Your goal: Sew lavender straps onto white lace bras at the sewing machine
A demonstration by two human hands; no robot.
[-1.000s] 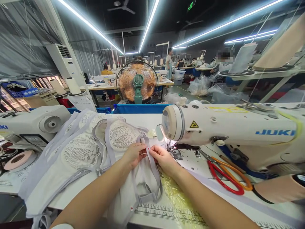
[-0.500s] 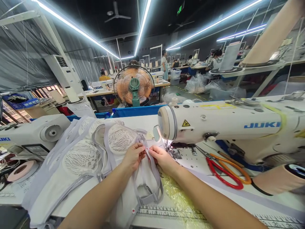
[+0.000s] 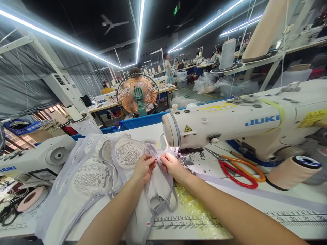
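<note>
White tabletop (image 3: 152, 131): bore the garments and 2 sewing machines.
Lit sewing machine (image 3: 224, 122): stood to the right, its needle area just beside the right hand (image 3: 175, 166).
Second machine (image 3: 51, 154): stood at the left.
Lace bra (image 3: 129, 151): lay on the tabletop between the 2 machines, overlapping similar garments (image 3: 92, 177); its edge was raised between the hands.
Handling: it looked light, limp and soft, the cups springier; the open lace seemed likeliest to snag, so the plain bound edge seemed the better hold.
Left hand (image 3: 144, 168): thumb and forefinger were pinched together on that edge, the other fingers curled.
Right hand: pinched the same edge just beside the left, thumb against forefinger.
Blue lettering (image 3: 262, 120): read "JUKI" on the lit machine.
Warning triangle (image 3: 188, 128): yellow and black, without legible words.
Ruler figures (image 3: 187, 223): were too small to read surely.
Red dot (image 3: 157, 157): showed between the fingertips.
</note>
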